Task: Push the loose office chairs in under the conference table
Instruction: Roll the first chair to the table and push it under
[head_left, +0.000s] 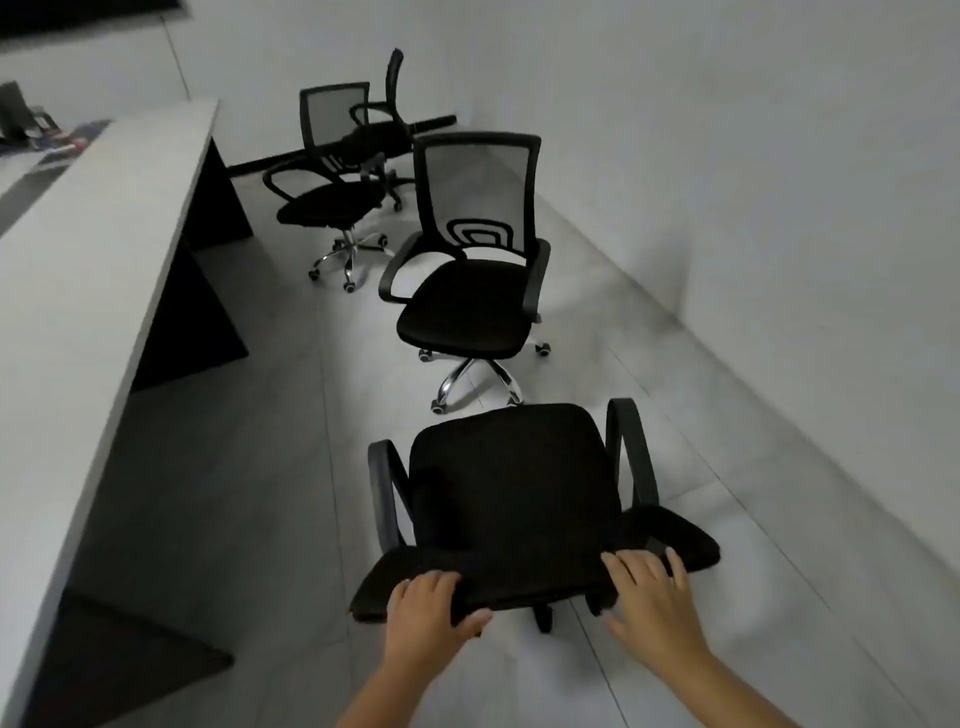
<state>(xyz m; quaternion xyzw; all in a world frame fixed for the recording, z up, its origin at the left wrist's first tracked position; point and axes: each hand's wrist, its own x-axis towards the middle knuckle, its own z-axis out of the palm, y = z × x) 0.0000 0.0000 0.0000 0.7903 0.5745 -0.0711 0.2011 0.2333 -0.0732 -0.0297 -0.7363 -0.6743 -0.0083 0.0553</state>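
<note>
black mesh topped the nearest chair (511, 499), which stood on the grey floor (291, 467) right of the long table (88, 270), not under it. the left hand (431, 603) gripped its backrest edge, fingers (470, 621) curled around. the right hand (649, 592) lay on top, fingers (631, 564) spread, seemingly pressing. three more chairs (467, 301) stood loose beyond.
</note>
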